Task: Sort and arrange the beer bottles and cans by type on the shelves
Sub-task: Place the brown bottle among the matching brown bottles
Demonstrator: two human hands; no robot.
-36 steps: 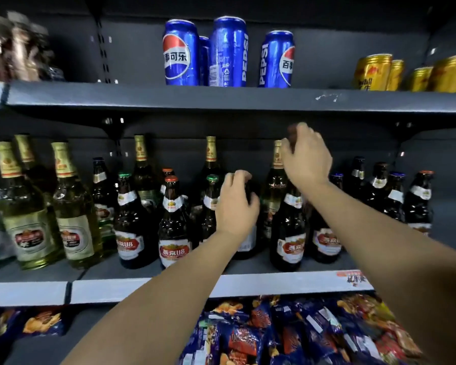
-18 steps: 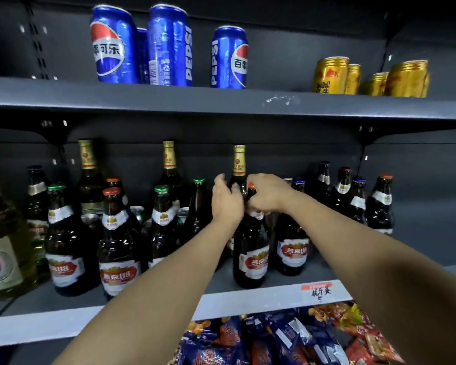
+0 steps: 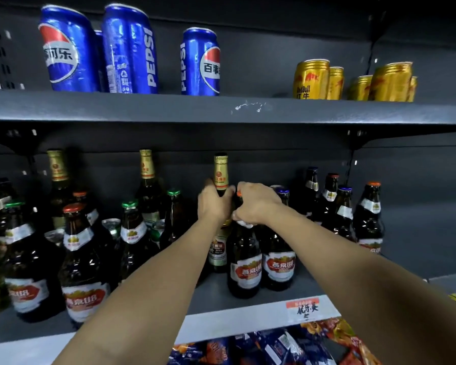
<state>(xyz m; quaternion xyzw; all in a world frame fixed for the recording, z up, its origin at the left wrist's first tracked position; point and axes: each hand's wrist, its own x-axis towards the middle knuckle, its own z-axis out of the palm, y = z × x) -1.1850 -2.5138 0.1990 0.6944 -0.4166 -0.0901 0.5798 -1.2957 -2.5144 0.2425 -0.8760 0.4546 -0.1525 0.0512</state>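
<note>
This is a shop. Dark metal shelving (image 3: 221, 109) holds rows of stock: Pepsi cans (image 3: 127, 48) and gold Red Bull cans (image 3: 311, 79) across the top, beer bottles (image 3: 82, 262) mid-frame, snack packets (image 3: 274, 346) at the bottom, and a handwritten price tag (image 3: 304, 308) on the shelf edge.

Non-task stuff: blue Pepsi cans (image 3: 128, 50) on the upper shelf, above and left of the hands. Gold Red Bull cans (image 3: 311, 79) same shelf, above and right. Handwritten price tag (image 3: 306, 309) on the shelf edge below the right forearm. Snack packets (image 3: 274, 346) underneath, below both arms.
</note>
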